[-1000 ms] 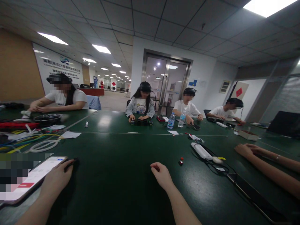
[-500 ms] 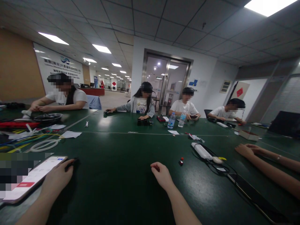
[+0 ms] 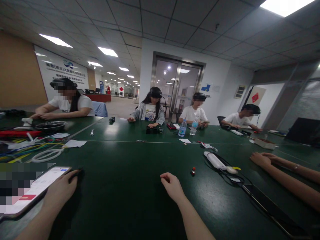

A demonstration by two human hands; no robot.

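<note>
My left hand (image 3: 61, 188) rests on the dark green table along the right side of a smartphone (image 3: 41, 186) with a lit white screen and a red button. Its thumb and forefinger are apart; a dark patch at the fingertips is too unclear to name. My right hand (image 3: 173, 187) lies on the table, fingers curled in loosely, with nothing visible in them. To its right sits a small red and black item (image 3: 193, 171), apart from the hand.
Cables and a white coil (image 3: 47, 155) lie left. A white power strip (image 3: 215, 161) and a dark phone (image 3: 267, 203) lie right, near another person's hands (image 3: 261, 159). Water bottles (image 3: 182, 128) stand farther back. Several people sit across the table.
Across the table, the person in the striped top has drawn one hand back from a small black object, which stays on the table. My own hands have not visibly moved.
</note>
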